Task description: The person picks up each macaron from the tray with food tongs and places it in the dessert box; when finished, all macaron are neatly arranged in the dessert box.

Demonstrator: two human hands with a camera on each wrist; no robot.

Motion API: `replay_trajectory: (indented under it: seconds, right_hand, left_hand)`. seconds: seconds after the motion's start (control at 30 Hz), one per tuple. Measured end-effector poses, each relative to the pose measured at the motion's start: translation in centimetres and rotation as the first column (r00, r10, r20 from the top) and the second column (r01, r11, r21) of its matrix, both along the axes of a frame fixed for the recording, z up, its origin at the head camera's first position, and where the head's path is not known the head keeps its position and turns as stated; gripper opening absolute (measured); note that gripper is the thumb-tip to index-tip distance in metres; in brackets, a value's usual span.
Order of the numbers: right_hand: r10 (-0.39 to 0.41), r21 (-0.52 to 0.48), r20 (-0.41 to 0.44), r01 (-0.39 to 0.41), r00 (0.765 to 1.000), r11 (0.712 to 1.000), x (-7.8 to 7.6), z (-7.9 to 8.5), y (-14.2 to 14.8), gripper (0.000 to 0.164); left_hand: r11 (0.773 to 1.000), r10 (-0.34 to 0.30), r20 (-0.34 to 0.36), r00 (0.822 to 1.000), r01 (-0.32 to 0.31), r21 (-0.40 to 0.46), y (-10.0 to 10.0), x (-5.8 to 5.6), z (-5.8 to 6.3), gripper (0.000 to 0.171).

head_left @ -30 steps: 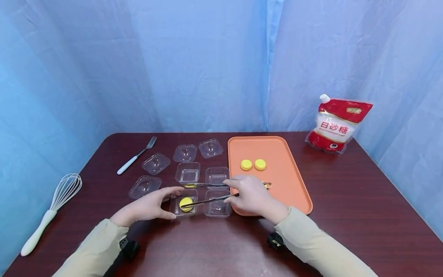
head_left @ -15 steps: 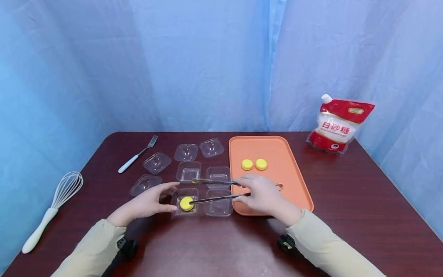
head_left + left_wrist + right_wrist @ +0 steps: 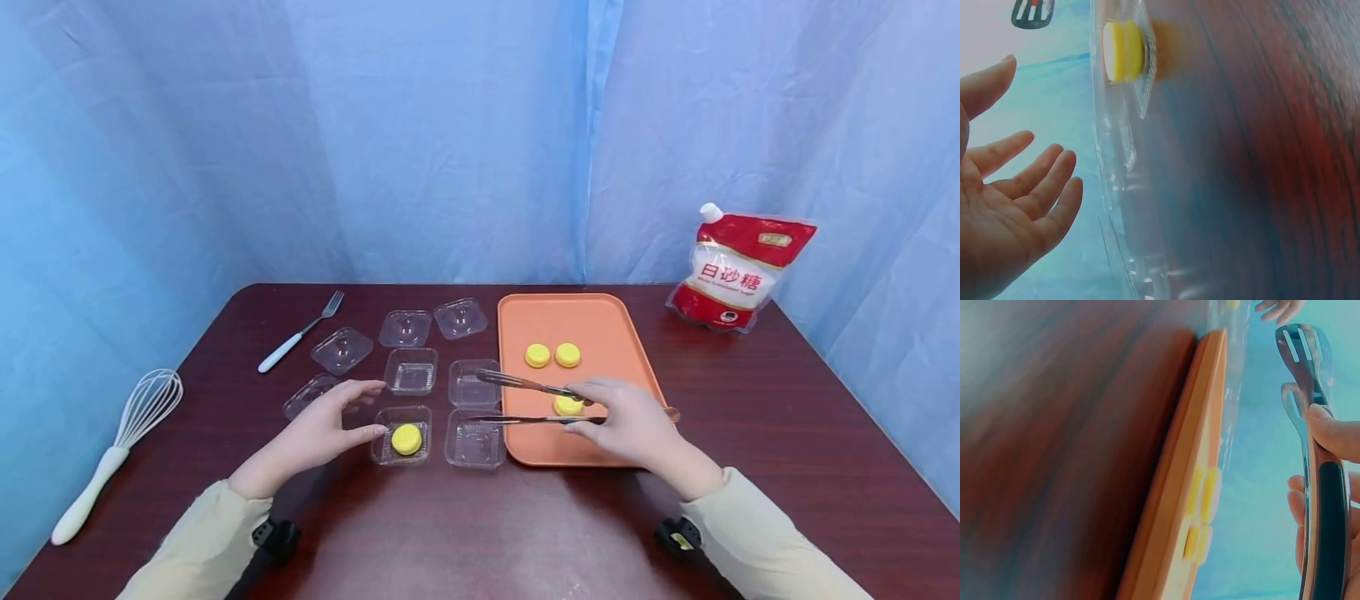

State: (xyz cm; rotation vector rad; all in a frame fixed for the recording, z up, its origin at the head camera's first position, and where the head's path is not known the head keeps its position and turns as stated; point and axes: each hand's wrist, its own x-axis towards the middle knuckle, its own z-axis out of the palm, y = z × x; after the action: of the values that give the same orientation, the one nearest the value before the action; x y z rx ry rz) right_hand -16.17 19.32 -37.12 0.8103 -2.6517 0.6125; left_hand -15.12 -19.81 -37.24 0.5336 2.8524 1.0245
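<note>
My right hand (image 3: 633, 425) holds a pair of metal serving tongs (image 3: 1332, 531) over the orange tray (image 3: 585, 321). Their slotted tips are spread apart and carry nothing. A yellow macaron (image 3: 567, 406) lies on the tray, partly behind the tongs, with a second macaron (image 3: 537, 356) and a third macaron (image 3: 567, 355) farther back. Another macaron (image 3: 407, 439) sits inside the near left clear plastic box (image 3: 380, 450). Left of that box, my left hand (image 3: 326, 429) has its fingers loosely spread, apart from the box in the left wrist view (image 3: 1022, 212).
Other clear boxes, such as the near right box (image 3: 475, 450), stand beside the tray. Several clear lids (image 3: 406, 329) lie behind and left of them. A fork (image 3: 300, 332) and a whisk (image 3: 116, 454) lie left; a sugar pouch (image 3: 731, 279) stands back right.
The right hand has drawn the tongs rightward, away from the boxed macaron to above the tray, tips parted. The left hand has shifted slightly left, off the box.
</note>
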Motion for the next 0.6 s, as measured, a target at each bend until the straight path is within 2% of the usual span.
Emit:
replay_trajectory:
  seconds: [0.13,0.3,0.6]
  right_hand:
    - [-0.047,0.018,0.0,0.047,0.999,0.999,0.2,0.0,2.0,0.043]
    - [-0.105,0.034,0.027,0.104,0.994,0.994,0.5,0.2,4.0,0.045]
    - [-0.173,0.079,0.077,0.167,0.982,0.983,0.8,0.1,6.5,0.044]
  left_hand:
    - [1.0,-0.006,-0.068,0.998,0.006,0.001,0.5,0.3,0.2,0.059]
    - [1.0,-0.023,-0.121,0.992,0.024,0.011,1.3,0.3,0.2,0.06]
    - [0.997,-0.081,-0.155,0.985,0.083,0.007,3.1,0.1,0.2,0.064]
